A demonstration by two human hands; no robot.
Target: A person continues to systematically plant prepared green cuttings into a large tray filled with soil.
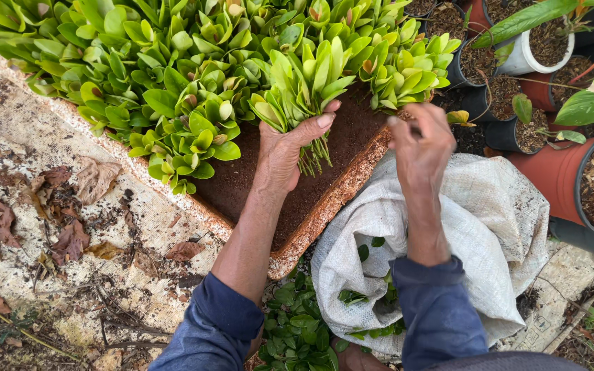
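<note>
My left hand grips a bunch of green leafy cuttings by their stems, upright over the dark soil of a planting bed. Dense rows of planted cuttings fill the bed behind and to the left. My right hand hovers just right of the bed's corner with fingers curled; whether it holds anything is hidden. Under it lies an open white woven sack with more loose cuttings inside and beside it.
The bed's rough pinkish rim runs diagonally. Dry brown leaves litter the concrete on the left. Black, terracotta and white plant pots crowd the right and top right.
</note>
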